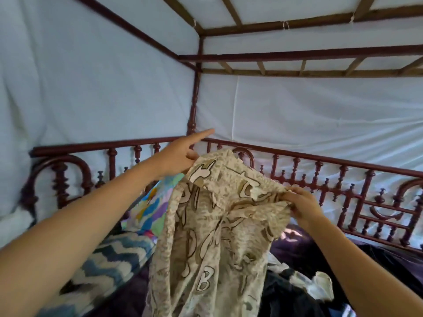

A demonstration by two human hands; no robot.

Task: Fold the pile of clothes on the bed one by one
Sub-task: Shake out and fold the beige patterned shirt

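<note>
Both hands are holding the beige patterned garment (212, 225) up in the air. L hand (180, 154) is pinching the garment's top edge w/ thumb & curled fingers, index finger sticking straight out. R hand (302, 204) is gripping a bunched edge on the garment's right side. The rest of the garment is hanging down btwn the arms. A dark clothes pile (295, 287) is lying below-right of the garment, a multicolour cloth (151, 202) & a blue-white zigzag pillow (109, 259) to its left, and a red-brown bed rail (320, 162) behind it.
</note>
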